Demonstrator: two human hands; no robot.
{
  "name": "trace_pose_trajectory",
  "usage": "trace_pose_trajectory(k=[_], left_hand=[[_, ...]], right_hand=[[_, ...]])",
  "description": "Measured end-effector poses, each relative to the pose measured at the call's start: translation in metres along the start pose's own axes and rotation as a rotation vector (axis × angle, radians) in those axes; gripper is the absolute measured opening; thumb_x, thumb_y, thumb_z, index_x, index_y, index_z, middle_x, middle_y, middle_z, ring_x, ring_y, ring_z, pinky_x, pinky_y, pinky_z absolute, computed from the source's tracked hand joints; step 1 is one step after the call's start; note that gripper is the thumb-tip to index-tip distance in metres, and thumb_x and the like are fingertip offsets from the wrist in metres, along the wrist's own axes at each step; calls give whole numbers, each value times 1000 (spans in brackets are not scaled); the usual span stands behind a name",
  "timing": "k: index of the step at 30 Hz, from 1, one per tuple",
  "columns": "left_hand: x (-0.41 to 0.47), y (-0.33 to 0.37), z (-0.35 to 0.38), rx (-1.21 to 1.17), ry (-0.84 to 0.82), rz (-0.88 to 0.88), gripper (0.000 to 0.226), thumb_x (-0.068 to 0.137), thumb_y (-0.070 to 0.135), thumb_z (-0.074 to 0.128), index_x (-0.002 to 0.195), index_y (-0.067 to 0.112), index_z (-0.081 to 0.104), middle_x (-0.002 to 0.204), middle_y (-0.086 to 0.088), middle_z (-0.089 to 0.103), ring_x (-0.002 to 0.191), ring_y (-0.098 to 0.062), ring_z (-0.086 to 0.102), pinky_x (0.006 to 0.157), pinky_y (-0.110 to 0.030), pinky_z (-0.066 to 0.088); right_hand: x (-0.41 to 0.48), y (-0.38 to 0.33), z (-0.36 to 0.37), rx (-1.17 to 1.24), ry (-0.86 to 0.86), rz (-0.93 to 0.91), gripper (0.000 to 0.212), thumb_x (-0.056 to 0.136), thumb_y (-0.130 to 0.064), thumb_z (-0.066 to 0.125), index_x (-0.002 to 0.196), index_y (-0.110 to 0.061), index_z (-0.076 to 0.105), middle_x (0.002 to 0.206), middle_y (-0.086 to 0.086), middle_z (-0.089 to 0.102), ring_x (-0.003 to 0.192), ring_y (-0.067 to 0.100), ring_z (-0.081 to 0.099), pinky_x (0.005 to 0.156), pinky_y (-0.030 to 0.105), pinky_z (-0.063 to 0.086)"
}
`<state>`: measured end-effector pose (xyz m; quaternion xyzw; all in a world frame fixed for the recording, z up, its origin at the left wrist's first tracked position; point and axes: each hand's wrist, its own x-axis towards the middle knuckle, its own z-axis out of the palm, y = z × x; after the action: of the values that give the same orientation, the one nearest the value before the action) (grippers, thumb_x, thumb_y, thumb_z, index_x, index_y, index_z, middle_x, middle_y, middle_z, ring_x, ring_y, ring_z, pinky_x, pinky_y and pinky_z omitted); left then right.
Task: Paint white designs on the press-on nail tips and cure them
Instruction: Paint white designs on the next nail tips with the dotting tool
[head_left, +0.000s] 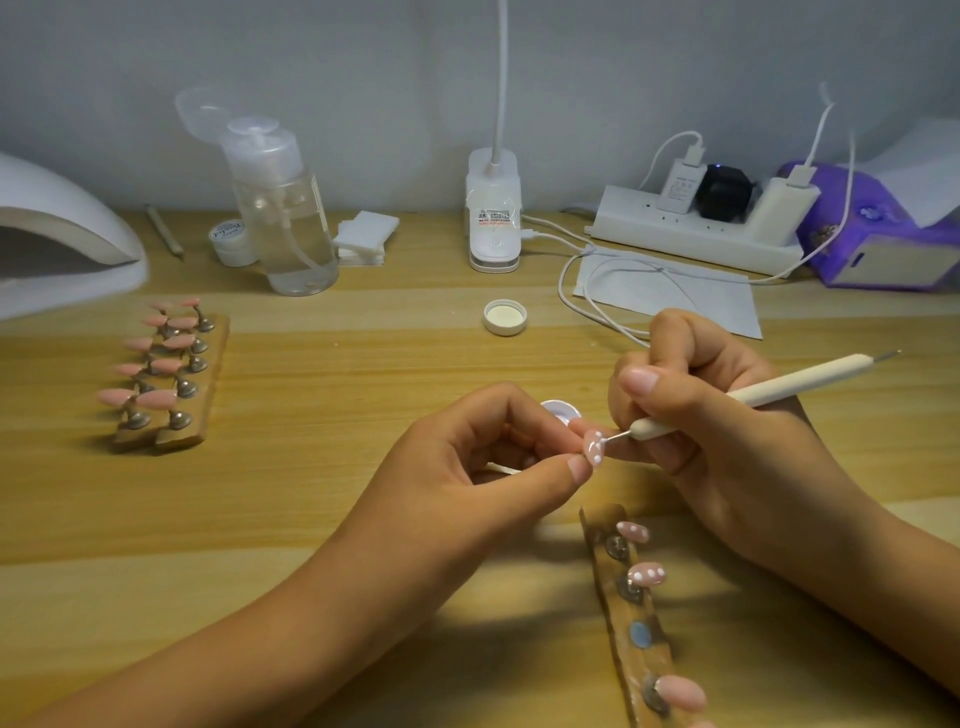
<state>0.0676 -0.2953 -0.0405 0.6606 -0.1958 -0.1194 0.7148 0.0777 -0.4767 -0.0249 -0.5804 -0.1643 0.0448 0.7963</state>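
Left hand (483, 457) pinches a pink nail tip (594, 448); right hand (696, 410) grips the dotting pen (748, 397), its point seemingly touching the tip

Nothing can be read with certainty. The small white jar (228, 235) beside the pump bottle (291, 223) has cursive lettering on its lid, too small to make out. A sticker (493, 217) on the lamp base (493, 179) shows red and dark print, and the white charger (680, 189) bears fine grey print. Both are illegible.
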Motion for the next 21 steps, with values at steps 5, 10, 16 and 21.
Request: trace_pose_trajectory(k=[5,10,16,21], left_hand=[[0,1,0,3,-1,-1,7,74,25,75,74,28,69,79,14,70,70,2,59,65,-12,46],[0,0,0,8,0,-1,6,72,31,73,75,28,69,79,14,70,69,1,58,65,-13,46],[0,1,0,-1,3,-3,7,74,24,76,74,27,69,78,13,70,69,0,59,65,-12,46],[0,1,0,15,11,-2,7,72,27,76,74,27,69,76,12,69,68,0,59,64,-13,46]], right_hand=[[0,0,1,-1,2,9,22,75,-16,63,60,-20,49,52,-3,46,49,8,40,53,15,48],[0,-1,0,-12,4,19,22,75,-17,64,59,-21,50,51,-4,47,49,7,41,54,16,48],[0,0,-1,-6,9,5,23,76,-19,63,58,-23,49,50,-4,45,48,7,40,54,16,47],[-1,1,-3,-80,-22,-10,22,78,-19,62,60,-23,51,51,-4,46,50,9,41,56,15,45]])
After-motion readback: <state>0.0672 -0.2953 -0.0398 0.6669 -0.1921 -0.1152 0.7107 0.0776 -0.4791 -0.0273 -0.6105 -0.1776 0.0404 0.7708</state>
